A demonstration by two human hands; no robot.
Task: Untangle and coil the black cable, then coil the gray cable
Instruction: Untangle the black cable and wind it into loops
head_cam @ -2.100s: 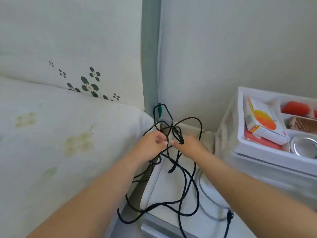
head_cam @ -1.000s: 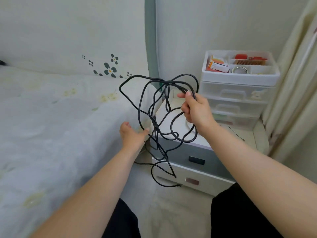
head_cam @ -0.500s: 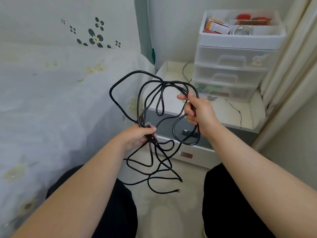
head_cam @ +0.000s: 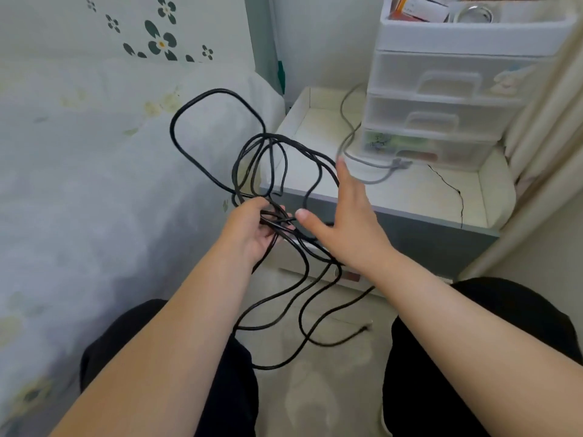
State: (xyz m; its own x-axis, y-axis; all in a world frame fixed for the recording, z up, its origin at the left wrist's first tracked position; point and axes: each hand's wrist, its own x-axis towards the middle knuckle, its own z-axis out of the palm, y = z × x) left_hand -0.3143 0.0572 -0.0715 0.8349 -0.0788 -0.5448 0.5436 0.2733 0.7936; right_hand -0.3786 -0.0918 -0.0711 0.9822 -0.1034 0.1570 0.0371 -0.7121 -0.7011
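The black cable (head_cam: 189,156) is a loose tangle held up in front of me. My left hand (head_cam: 252,231) is closed around a bunch of its strands at the middle. Loops rise above that hand and long strands hang below it toward the floor, ending in a plug (head_cam: 362,329). My right hand (head_cam: 350,225) is spread open just right of the tangle, fingers apart, some strands passing under its palm. The gray cable (head_cam: 362,162) lies on the nightstand top beside the drawer unit.
A white and gray nightstand (head_cam: 410,197) stands ahead, with a translucent plastic drawer unit (head_cam: 457,89) on it. A bed with a floral cover (head_cam: 94,152) fills the left. A curtain (head_cam: 552,121) hangs at the right. My knees in black trousers frame the pale floor.
My right hand has let go of the upper loops and opened. My left hand still grips the bundle. The view has tilted down and closer to the nightstand.
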